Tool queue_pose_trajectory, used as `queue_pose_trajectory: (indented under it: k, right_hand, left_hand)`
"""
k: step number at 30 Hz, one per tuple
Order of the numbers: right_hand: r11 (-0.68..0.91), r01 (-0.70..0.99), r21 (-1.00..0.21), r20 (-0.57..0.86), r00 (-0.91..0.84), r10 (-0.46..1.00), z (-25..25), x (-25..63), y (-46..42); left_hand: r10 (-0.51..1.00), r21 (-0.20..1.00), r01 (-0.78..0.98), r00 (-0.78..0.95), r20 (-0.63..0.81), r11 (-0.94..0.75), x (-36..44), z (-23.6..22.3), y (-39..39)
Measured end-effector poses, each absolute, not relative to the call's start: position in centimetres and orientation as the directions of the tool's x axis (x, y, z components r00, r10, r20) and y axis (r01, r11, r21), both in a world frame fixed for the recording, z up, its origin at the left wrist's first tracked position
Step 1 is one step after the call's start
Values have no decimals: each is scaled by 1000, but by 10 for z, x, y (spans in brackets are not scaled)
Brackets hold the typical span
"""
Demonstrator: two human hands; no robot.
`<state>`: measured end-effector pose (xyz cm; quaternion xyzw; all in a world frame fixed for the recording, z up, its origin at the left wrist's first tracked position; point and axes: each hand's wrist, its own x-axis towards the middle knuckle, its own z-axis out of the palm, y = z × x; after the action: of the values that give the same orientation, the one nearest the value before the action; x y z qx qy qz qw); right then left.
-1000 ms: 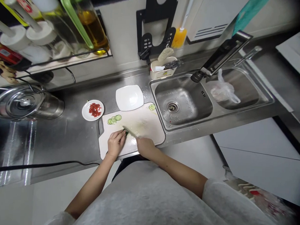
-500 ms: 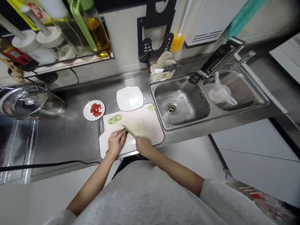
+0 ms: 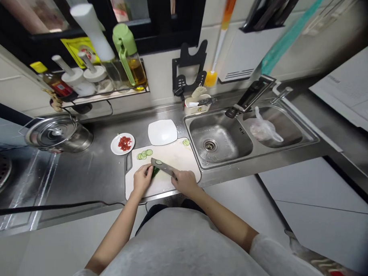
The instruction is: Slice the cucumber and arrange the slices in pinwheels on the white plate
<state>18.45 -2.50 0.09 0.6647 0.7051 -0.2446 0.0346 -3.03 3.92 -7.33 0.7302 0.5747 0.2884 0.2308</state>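
My right hand [image 3: 186,182] is closed round the handle of a kitchen knife [image 3: 167,168]. The blade lies turned on its side, and a cucumber slice [image 3: 158,162] clings to its flat face near the tip. Under the blade shows a dark green piece of cucumber [image 3: 155,172], partly hidden. My left hand [image 3: 142,179] grips this piece, its fingertips close to the knife tip. Both hands are over a white cutting board [image 3: 183,160]. Several overlapping cucumber slices [image 3: 144,154] lie at its upper left, and another pale green slice [image 3: 186,142] rests at the upper right corner.
Behind the board stand a white square plate [image 3: 163,132] and a small plate with chopped red pieces [image 3: 114,147]. A steel pot [image 3: 78,139] is at left. On the right is a double sink [image 3: 228,155] with a faucet [image 3: 248,96] and plastic bag [image 3: 264,130].
The knife has turned so its blade shows flat, now with a slice on it. My left fingers have shifted slightly. The view has tilted up, showing more of the wall and shelf.
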Motion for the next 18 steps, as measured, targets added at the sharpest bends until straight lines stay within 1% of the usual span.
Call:
queue_pose_trajectory:
  k: [2, 3, 4, 5, 7, 10, 12, 15, 18]
  right_hand:
    - [18, 965, -262, -336, -109, 935, 3, 192, -27]
    - [28, 970, -240, -323, -107, 940, 4, 195, -27]
    - [38, 975, -219, -312, -107, 944, 4, 198, -28]
    - [49, 978, -204, -304, -110, 946, 4, 200, -28]
    - [69, 980, -187, -292, -123, 949, 3, 204, -28]
    - [95, 979, -183, -274, -143, 951, 2, 206, -29]
    - [102, 977, -185, -258, -149, 955, 2, 206, -31]
    - [106, 977, -184, -251, -151, 956, 2, 206, -35]
    - [87, 980, -179, -261, -133, 956, 1, 206, -41]
  left_hand:
    - [992, 731, 674, 20, 128, -108, -29, -67, 46]
    - [993, 758, 649, -26, 114, -69, -27, -64, 50]
    - [995, 781, 622, -38, 96, -52, -25, -60, 54]
    - [997, 799, 599, -18, 78, -52, -22, -56, 59]
    - [995, 809, 580, 88, 54, -95, -16, -49, 68]
    - [961, 772, 608, 277, 13, -186, -8, -41, 78]
    - [931, 746, 628, 363, -32, -219, -5, -39, 81]
    - [911, 744, 626, 409, -56, -235, -1, -41, 80]
    - [929, 752, 620, 369, -29, -223, 3, -44, 78]
